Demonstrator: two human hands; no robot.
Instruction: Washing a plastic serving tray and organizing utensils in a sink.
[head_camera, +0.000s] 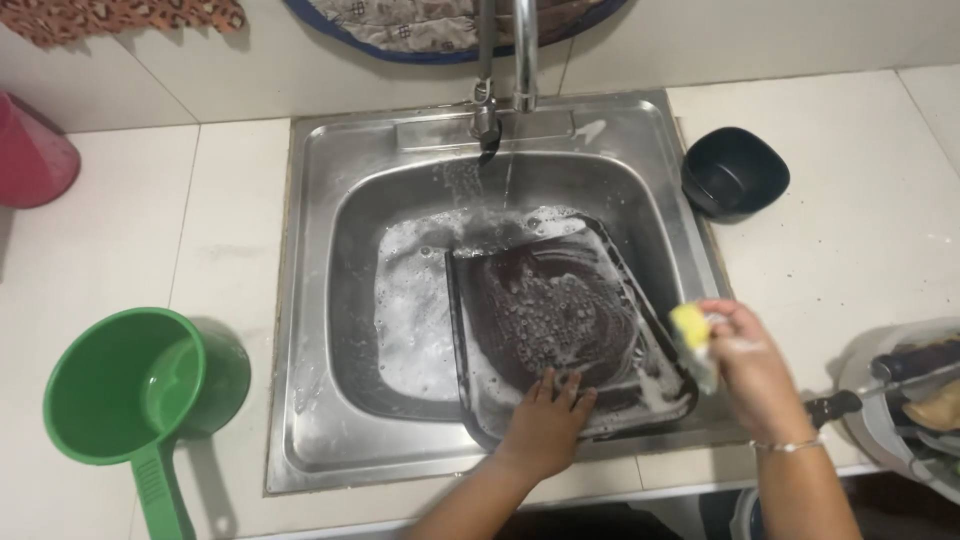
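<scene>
Head view: dark square tray (560, 320) soapy (bubbles), tilted in sink (320, 300).

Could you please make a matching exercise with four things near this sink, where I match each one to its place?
Things:
1. green dipper
2. dark bowl
3. square dark tray
4. yellow sponge

Places:
A. in the right hand
B. inside the sink, under the left hand
C. on the counter right of the sink
D. on the counter left of the sink

Pairs: 1-D, 2-C, 3-B, 4-A
</scene>
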